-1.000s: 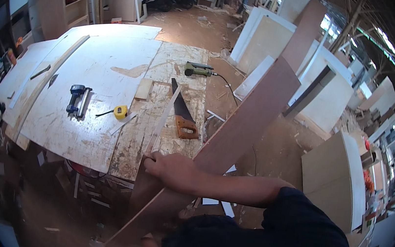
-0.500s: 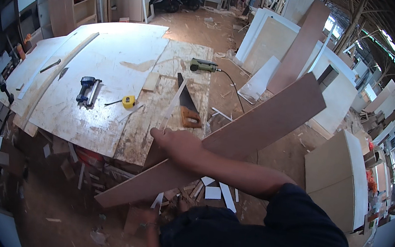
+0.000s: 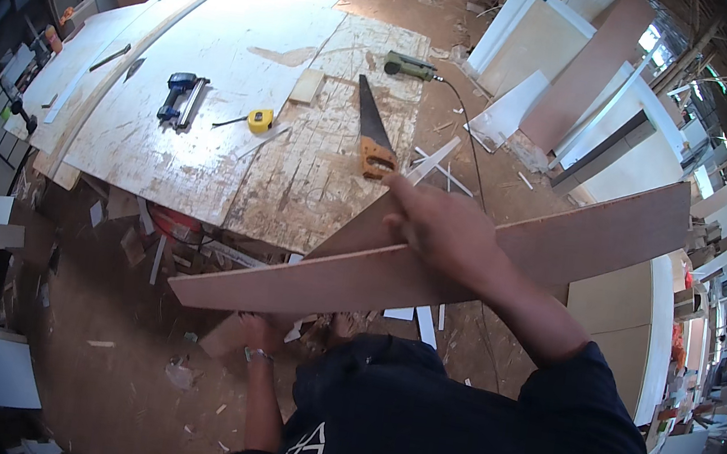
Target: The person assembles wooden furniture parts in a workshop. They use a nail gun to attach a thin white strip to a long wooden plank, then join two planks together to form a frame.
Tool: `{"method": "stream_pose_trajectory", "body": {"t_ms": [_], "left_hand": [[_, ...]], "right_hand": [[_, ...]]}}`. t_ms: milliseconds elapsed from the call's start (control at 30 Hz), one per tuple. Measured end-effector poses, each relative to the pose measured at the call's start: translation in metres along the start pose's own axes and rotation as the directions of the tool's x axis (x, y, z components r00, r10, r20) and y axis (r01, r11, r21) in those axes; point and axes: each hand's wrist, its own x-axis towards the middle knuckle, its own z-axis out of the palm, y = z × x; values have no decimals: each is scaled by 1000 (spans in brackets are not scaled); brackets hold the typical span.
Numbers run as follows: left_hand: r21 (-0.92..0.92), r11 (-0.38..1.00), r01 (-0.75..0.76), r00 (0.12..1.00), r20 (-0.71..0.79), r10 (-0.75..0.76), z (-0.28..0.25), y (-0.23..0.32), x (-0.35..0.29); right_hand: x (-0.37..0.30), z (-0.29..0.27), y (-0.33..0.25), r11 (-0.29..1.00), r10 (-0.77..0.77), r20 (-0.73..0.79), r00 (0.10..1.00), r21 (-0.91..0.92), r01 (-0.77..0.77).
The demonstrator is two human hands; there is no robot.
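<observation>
My right hand [image 3: 444,232] is closed over the top edge of a long brown wooden board [image 3: 312,280], which slants up to the right in front of my body. A second brown board [image 3: 354,226] crosses behind it, partly hidden. Past my right fingers a pale strip [image 3: 437,159] sticks out; whether it is joined to the second board I cannot tell. Lower down, my left hand [image 3: 256,334] grips the near end of the second board, below the long one. A handsaw [image 3: 374,128] with a wooden handle lies on the workbench [image 3: 277,194], just beyond my right hand.
Farther left on the bench lie a blue nail gun [image 3: 181,100], a yellow tape measure [image 3: 258,121] and a hammer [image 3: 110,58]. A green power tool [image 3: 410,67] trails its cord onto the floor. Offcuts litter the ground. Panels [image 3: 531,48] lean at the right, near a cabinet [image 3: 610,325].
The long board has swung flatter, its near-left end higher and its far end farther right. My right hand moved right and up in view with it. The view has also shifted downward.
</observation>
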Motion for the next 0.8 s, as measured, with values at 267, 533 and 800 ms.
{"method": "stream_pose_trajectory", "body": {"t_ms": [267, 533, 800], "left_hand": [[-119, 980, -157, 972, 159, 175, -57, -5, 95], [-67, 992, -105, 972, 202, 116, -72, -12, 85], [-418, 898, 136, 974, 223, -44, -53, 18, 60]], "right_hand": [[34, 43, 37, 995, 54, -85, 995, 82, -47], [43, 32, 30, 982, 97, 36, 995, 157, -101], [50, 59, 23, 993, -86, 66, 994, 87, 81]]}}
